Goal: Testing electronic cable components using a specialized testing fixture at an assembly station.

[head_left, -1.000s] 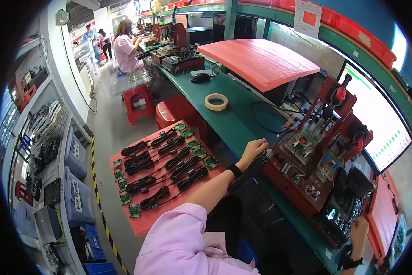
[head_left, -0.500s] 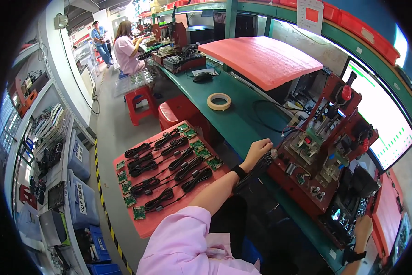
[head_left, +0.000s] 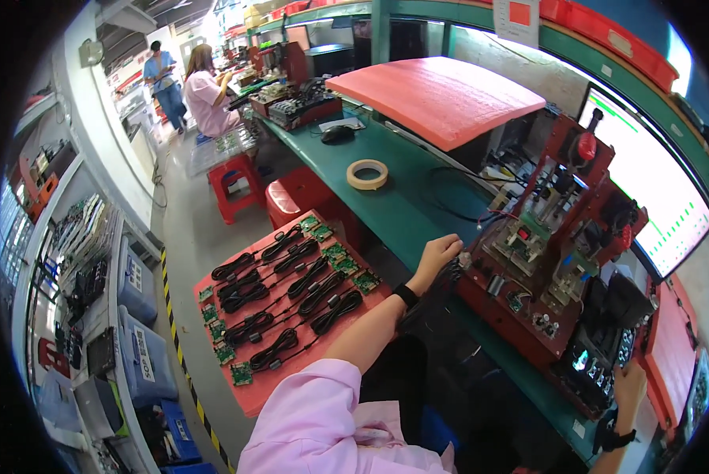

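Observation:
My left hand (head_left: pixel 438 261), with a black band at its wrist, is closed beside the near left corner of a dark red test fixture (head_left: pixel 503 316). A coiled black cable (head_left: pixel 452 273) hangs from its grip, mostly hidden behind the hand. My right hand (head_left: pixel 629 387) is at the fixture's near right end, against a black device (head_left: pixel 603 359) with a small lit spot; its fingertips are partly hidden. On the fixture stand upright red clamps with red-tipped levers (head_left: pixel 587 146) above a green circuit board (head_left: pixel 520 241).
To my left, a pink foam sheet (head_left: pixel 248 403) carries several coiled black cables (head_left: pixel 274 347) with green boards. A tape roll (head_left: pixel 367 174) and mouse (head_left: pixel 339 134) lie on the green bench (head_left: pixel 418 217). A monitor (head_left: pixel 666 189) stands behind the fixture. Two people are farther off.
The view has shifted slightly. Less of the cable shows below my left hand. My right hand has moved slightly up along the black device. The standing person in the background has changed pose.

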A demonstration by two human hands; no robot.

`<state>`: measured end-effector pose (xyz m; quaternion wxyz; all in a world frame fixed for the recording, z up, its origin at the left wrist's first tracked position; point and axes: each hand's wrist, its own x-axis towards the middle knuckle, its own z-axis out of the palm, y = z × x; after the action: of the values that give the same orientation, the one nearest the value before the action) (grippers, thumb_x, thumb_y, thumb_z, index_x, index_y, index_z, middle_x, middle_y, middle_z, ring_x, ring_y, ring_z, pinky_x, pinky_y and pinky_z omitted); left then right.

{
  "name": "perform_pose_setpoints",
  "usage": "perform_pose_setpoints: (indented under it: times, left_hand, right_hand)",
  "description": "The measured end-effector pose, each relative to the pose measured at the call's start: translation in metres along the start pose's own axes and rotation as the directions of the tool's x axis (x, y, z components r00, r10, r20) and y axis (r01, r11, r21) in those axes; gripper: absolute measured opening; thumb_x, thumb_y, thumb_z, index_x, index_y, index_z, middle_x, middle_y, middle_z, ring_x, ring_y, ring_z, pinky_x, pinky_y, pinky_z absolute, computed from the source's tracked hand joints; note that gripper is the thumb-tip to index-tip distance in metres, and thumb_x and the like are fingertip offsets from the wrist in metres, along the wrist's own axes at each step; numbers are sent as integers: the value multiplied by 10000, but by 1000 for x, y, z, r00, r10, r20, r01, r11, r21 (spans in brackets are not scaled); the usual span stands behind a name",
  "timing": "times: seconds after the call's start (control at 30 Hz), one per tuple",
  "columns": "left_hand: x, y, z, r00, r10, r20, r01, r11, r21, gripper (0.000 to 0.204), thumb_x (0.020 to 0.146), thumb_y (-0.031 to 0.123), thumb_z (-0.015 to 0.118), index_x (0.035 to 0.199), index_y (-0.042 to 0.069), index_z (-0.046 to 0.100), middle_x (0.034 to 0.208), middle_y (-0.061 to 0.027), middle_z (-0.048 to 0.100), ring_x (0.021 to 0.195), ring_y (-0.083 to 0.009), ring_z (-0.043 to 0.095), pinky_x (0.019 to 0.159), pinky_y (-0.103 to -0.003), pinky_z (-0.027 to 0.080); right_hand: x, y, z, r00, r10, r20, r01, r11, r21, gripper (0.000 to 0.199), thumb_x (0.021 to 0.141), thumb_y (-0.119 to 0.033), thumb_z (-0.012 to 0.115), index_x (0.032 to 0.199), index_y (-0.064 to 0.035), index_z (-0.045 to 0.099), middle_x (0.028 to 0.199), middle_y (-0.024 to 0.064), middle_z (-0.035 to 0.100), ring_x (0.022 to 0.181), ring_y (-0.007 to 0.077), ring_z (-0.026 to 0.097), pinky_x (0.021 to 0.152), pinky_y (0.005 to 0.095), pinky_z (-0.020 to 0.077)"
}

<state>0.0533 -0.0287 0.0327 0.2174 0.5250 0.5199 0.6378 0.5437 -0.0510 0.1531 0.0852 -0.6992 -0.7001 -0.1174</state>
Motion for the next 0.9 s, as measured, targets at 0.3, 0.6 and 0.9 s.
perform_pose_setpoints:
  times: [0.3,0.6,0.9]
  left_hand:
    - [9,-56,-5,991,-100,92,122,952,-281,209,889,197,608,972,13,660,792,-26,627,722,-97,557,655,-259,462]
    - [-13,-46,-38,818,545,185,-574,746,339,400,939,197,369,1271,20,503,1244,-199,515,1148,-336,504,983,-401,390]
    - [-15,-38,-40,825,525,210,-564,740,365,461,856,121,422,1302,19,474,1289,-206,472,1174,-345,482,1010,-410,363]
  right_hand:
    - [6,0,7,996,-12,-88,15,999,30,331,755,-333,630,665,-16,593,688,195,596,707,396,591,627,497,443]
    - [11,-6,0,999,49,5,-50,997,59,268,752,-297,664,700,-34,656,711,153,634,733,337,629,666,437,493]
    - [22,8,5,936,-351,10,336,904,264,69,634,-35,606,690,-42,645,787,132,643,835,307,624,706,396,491]
